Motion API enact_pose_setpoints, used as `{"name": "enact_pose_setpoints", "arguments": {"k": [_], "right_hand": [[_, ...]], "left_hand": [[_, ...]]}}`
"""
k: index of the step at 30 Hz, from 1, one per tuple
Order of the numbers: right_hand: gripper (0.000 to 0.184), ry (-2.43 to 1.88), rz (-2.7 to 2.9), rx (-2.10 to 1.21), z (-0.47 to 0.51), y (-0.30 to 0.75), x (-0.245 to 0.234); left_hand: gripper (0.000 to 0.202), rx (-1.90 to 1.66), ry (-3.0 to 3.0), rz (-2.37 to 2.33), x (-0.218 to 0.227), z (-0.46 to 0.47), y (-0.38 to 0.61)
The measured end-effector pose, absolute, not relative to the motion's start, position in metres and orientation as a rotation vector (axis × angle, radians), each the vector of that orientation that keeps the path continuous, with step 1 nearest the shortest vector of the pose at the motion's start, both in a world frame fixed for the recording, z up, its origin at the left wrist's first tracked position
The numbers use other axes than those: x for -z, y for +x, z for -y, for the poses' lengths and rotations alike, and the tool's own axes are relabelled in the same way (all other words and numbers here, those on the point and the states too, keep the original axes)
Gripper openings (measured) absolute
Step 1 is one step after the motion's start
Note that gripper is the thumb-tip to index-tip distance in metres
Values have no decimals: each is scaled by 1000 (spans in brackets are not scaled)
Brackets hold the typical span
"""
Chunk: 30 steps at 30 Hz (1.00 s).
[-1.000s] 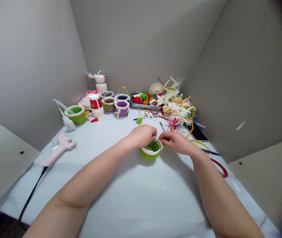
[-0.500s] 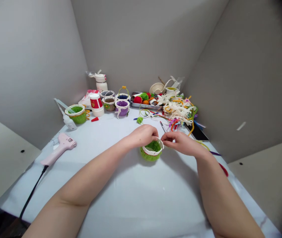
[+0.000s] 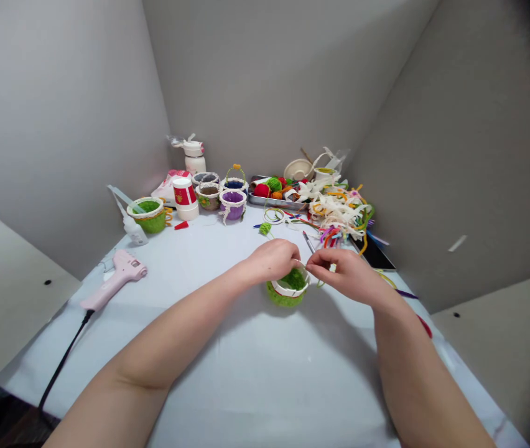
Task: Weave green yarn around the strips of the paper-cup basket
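- Nearest, a smooth, pale table (image 3: 265,386) spreads between the person's bare forearms (image 3: 181,323); its slanting edges run away to both sides.
- At left, a pink, rounded glue gun (image 3: 113,283) lies slantwise, its black cord (image 3: 64,351) trailing towards the near edge.
- Ahead, on the table between the hands, sits a small round basket (image 3: 285,300): fuzzy green sides, with a flat white band (image 3: 288,292) around the rim. It appears upright, mouth up, its axis vertical. Tabletop stretches out on its near and left sides.
- The left hand (image 3: 274,258) curls over the basket's far left rim, gripping it; some fingers are hidden.
- The right hand (image 3: 339,274) is closed in a pinch at the right rim; what lies between its fingertips is too small to tell. A thin green strand (image 3: 320,284) shows just below.
- Beyond are a slim pen (image 3: 309,241) and a green yarn ball (image 3: 265,229).
- Farther back: a purple pot (image 3: 232,205), a metal tray (image 3: 274,203) of bright yarn and, at right, tangled cream strips (image 3: 339,208).
- Behind everything stands a plain gray wall (image 3: 265,81).
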State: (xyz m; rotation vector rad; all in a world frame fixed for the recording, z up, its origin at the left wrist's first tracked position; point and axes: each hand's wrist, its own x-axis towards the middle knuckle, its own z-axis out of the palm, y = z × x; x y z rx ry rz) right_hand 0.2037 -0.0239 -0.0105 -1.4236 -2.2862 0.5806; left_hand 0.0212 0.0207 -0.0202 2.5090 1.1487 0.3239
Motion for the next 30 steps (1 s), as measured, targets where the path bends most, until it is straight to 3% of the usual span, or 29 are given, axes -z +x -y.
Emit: {"name": "enact_pose_setpoints", "arguments": {"k": [13, 30], "right_hand": [[19, -1216, 2495, -180, 29, 191, 13], [21, -1337, 2398, -520, 31, 229, 15]], "left_hand": [[23, -307, 2584, -1158, 22, -20, 21], [23, -286, 2524, -1191, 17, -17, 21]]}}
